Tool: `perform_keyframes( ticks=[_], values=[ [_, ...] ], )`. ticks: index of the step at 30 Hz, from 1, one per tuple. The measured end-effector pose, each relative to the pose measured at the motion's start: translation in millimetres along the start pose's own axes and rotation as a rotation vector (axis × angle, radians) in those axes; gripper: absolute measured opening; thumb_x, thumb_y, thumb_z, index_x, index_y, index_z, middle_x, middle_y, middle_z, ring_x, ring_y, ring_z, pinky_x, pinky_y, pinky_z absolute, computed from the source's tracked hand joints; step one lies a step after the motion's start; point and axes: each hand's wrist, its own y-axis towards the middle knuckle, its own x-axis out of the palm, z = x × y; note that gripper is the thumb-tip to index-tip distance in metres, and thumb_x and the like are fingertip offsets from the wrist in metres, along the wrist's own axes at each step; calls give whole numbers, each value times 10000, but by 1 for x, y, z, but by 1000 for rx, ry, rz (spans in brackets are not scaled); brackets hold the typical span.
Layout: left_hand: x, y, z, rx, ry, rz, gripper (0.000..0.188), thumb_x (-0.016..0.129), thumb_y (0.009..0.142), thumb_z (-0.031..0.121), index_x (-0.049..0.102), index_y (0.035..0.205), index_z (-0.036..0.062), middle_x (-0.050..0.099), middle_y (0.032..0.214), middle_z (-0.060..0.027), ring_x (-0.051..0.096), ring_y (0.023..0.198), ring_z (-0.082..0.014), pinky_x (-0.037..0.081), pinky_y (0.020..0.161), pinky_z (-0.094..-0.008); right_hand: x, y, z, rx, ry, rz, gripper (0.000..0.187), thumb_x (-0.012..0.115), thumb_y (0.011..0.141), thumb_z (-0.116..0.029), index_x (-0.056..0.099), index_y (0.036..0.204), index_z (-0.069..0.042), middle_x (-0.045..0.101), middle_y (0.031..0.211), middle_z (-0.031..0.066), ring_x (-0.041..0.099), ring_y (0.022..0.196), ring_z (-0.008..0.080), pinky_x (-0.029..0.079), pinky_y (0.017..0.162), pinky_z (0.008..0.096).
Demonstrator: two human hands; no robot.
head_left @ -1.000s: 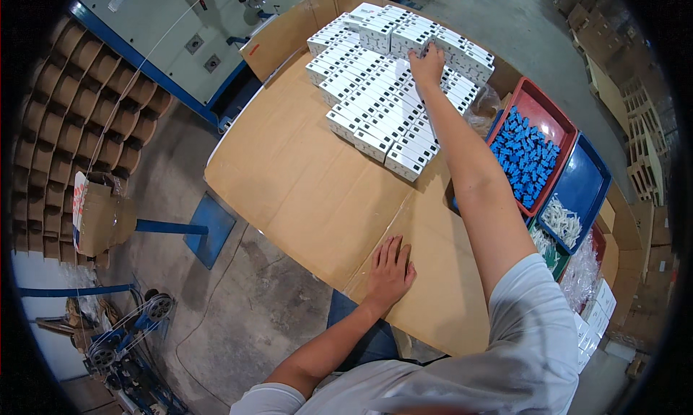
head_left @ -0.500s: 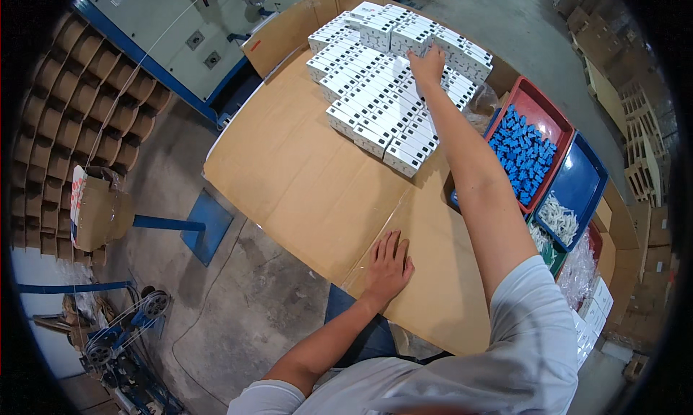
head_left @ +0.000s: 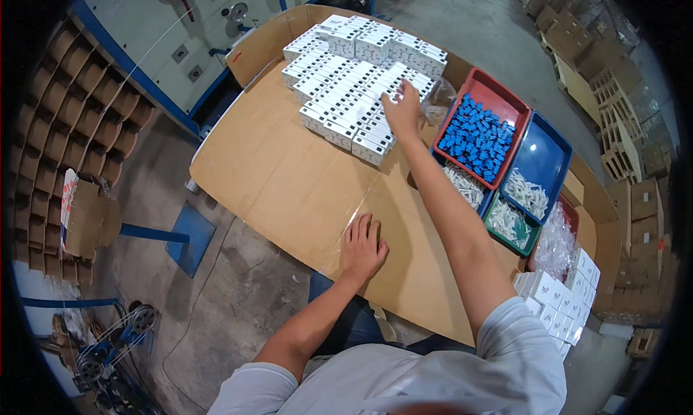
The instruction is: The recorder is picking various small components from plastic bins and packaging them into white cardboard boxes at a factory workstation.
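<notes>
Reaching far across the cardboard-covered tabletop (head_left: 289, 177), the right hand (head_left: 401, 110) hovers with fingers loosely spread, grasping nothing, over the block of small white boxes (head_left: 346, 90); the left hand (head_left: 363, 247) lies flat, fingers released, near the tabletop's near edge, likely bracing the lean.

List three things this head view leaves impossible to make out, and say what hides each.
1. Whether the right hand holds anything: only its back shows, so its grip is hidden.
2. Print on the small white boxes: too small.
3. What the clear bags beside the green tray hold: glare and fisheye bending near the rim blur them.
</notes>
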Motion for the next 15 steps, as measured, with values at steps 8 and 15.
perform_keyframes(
  ticks=[8,15],
  values=[
    [0,-5,2,39,13,67,424,623,871,243,574,1242,44,506,1388,-174,457,1323,-346,362,1104,-487,-117,-151,-36,22,138,-48,569,761,854,-50,536,1368,43,652,1217,154,662,1105,215,545,947,326],
    [6,-10,3,83,18,114,421,613,861,250,576,1220,32,528,1380,-185,458,1342,-345,360,1121,-482,-219,-286,-32,207,41,-104,423,714,877,-58,618,1281,22,715,1100,146,699,1034,230,544,917,336]
  ],
)
